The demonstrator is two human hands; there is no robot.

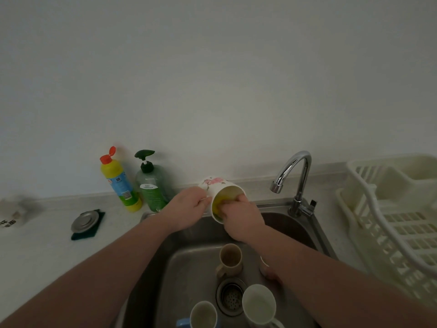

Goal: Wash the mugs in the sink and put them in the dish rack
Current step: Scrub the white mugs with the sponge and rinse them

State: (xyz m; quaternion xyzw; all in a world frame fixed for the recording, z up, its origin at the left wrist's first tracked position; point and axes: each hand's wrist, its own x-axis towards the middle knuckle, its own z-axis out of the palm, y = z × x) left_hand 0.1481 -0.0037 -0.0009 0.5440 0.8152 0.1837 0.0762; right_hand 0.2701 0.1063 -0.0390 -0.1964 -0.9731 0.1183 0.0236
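Mugs [230,258] stand in the sink [189,263]; dish rack [390,209] sits right of it.

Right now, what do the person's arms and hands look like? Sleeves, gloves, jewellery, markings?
Both forearms are bare for as far as the head view shows them, with no sleeve edge in frame. The left hand and right hand wear no gloves. No watch, bracelet or ring shows on the visible parts, and no markings are visible. The right fingertips are hidden, so a ring low on those fingers cannot be ruled out.

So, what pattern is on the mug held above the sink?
Pink flowers on the white ceramic mug; the head view, the only one, shows it.
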